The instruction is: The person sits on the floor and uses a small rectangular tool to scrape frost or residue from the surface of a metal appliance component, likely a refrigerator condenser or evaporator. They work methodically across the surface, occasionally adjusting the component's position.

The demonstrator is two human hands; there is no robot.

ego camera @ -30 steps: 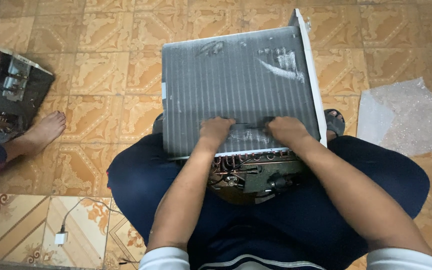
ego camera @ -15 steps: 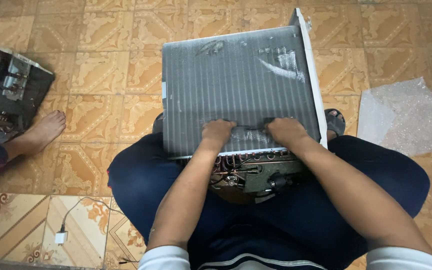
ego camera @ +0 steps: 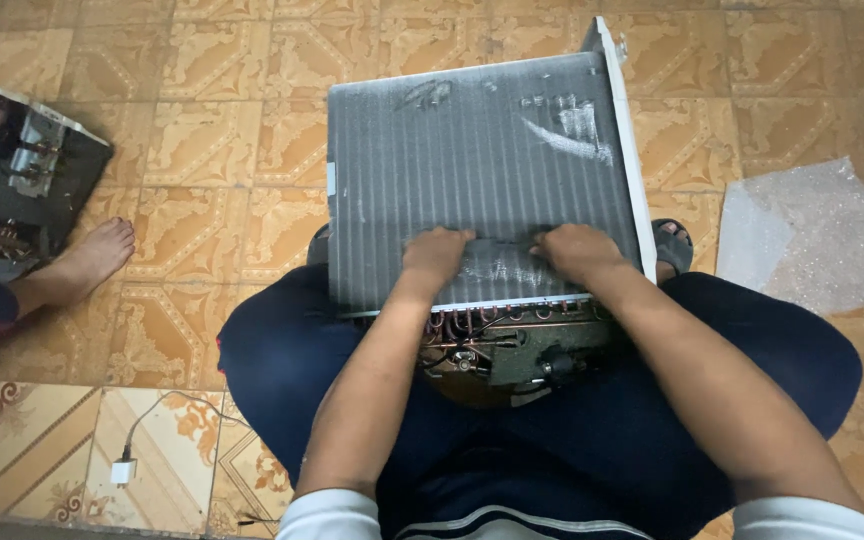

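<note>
Two hands on the finned coil unit, which sits dead centre across my lap. Left hand and right hand both press flat on its lower fins, fingers curled, gripping nothing. I see bubble wrap at 3 o'clock and another person's bare foot at 9.

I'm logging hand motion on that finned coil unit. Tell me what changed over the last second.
Almost nothing visibly changed. The left hand and right hand press on the near edge of the finned coil panel as before; any shift of the fingers is too slight to tell. The panel rests on the lap as before, and the bare foot and bubble wrap lie unmoved.
</note>
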